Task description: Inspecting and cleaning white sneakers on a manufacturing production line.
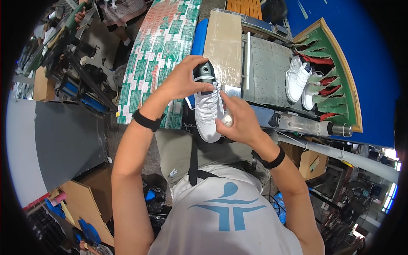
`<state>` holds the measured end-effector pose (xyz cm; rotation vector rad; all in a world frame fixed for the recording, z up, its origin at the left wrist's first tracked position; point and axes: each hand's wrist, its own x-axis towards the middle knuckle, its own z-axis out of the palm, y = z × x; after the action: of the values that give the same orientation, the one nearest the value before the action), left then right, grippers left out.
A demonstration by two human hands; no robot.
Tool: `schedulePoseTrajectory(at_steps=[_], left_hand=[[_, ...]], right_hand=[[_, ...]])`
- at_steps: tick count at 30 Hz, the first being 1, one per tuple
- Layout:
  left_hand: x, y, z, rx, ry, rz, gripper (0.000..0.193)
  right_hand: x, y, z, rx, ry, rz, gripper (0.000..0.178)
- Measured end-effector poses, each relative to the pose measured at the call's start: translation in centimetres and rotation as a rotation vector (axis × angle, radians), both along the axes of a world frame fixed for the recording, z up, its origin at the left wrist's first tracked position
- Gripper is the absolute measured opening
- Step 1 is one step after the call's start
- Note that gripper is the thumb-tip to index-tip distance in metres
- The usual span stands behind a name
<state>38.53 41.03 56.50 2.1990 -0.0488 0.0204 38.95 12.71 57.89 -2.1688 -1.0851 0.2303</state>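
A white lace-up sneaker [207, 124] with a dark lining points its toe toward me, above my lap. My left hand [183, 80] grips it around the ankle opening, with the thumb across the tongue and upper laces. White lace [190, 103] hangs loose on its left side. My right hand [243, 120] is closed at the shoe's right side, its index fingertip against the upper eyelets. A pale, shiny rounded thing [228, 119] shows between its thumb and fingers; what it is cannot be made out.
To the right, two white sneakers [294, 79] lie on a grey plated conveyor [267, 63], by a green-framed opening with torn flaps [340, 91]. A beige-topped board [223, 46] lies ahead. Left stands a green-and-white taped surface [153, 63]. Another person's hand [79, 16] shows far left.
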Motion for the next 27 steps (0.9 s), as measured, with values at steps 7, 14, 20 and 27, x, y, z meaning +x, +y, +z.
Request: schedulePoseTrajectory(at_steps=[7, 14, 20, 27], left_hand=[[0.5, -0.2, -0.9, -0.016, -0.164, -0.005, 0.083], [0.1, -0.3, -0.5, -0.007, -0.087, 0.011, 0.088], [0.2, -0.7, -0.6, 0.003, -0.100, 0.020, 0.087], [0.0, -0.7, -0.7, -0.020, -0.093, 0.033, 0.084]], right_hand=[[-4.2, -5.0, 2.4, -0.056, -0.017, 0.107, 0.087], [-1.9, -1.5, -1.2, 0.027, -0.045, -0.025, 0.084], [-1.0, -1.4, -1.7, 0.100, -0.066, -0.014, 0.084], [-2.2, -2.6, -0.5, -0.022, -0.076, 0.032, 0.083]])
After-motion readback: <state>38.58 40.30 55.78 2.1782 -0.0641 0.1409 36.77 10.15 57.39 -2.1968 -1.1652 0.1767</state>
